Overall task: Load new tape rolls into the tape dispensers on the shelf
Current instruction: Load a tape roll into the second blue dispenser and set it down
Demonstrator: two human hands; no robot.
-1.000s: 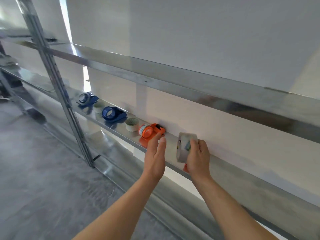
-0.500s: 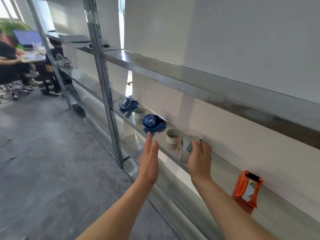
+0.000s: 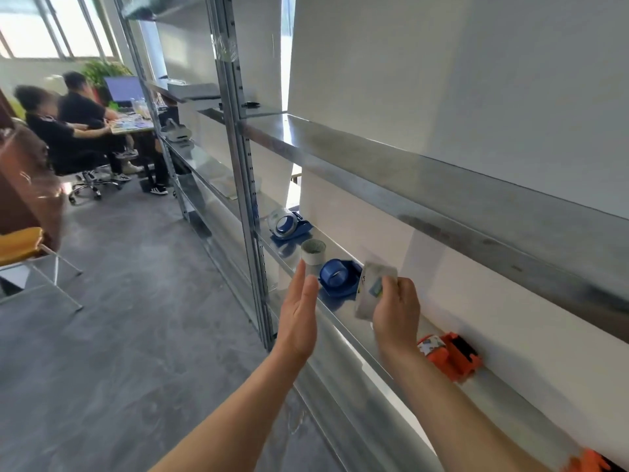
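Observation:
My right hand (image 3: 396, 311) grips a clear tape roll (image 3: 372, 289) with a printed label, held just in front of the metal shelf (image 3: 343, 330). Right behind the roll lies an empty blue dispenser (image 3: 338, 277). My left hand (image 3: 299, 315) hovers flat with straight fingers, edge-on, beside the shelf's front lip and holds nothing. Farther along stand a small white roll core (image 3: 313, 252) and a second blue dispenser (image 3: 287, 224) with clear tape on it. An orange dispenser (image 3: 451, 356) carrying a roll lies to the right, behind my right forearm.
A vertical steel upright (image 3: 246, 185) stands left of my hands. An upper shelf (image 3: 425, 189) overhangs the working shelf. Another orange item (image 3: 590, 463) shows at the bottom right. Two people sit at a desk (image 3: 131, 126) far left. A yellow chair (image 3: 20, 245) stands at the left.
My view and both hands have travelled left along the shelf, past the orange dispenser to the near blue one. The tape roll stays in my right hand throughout; the left stays flat.

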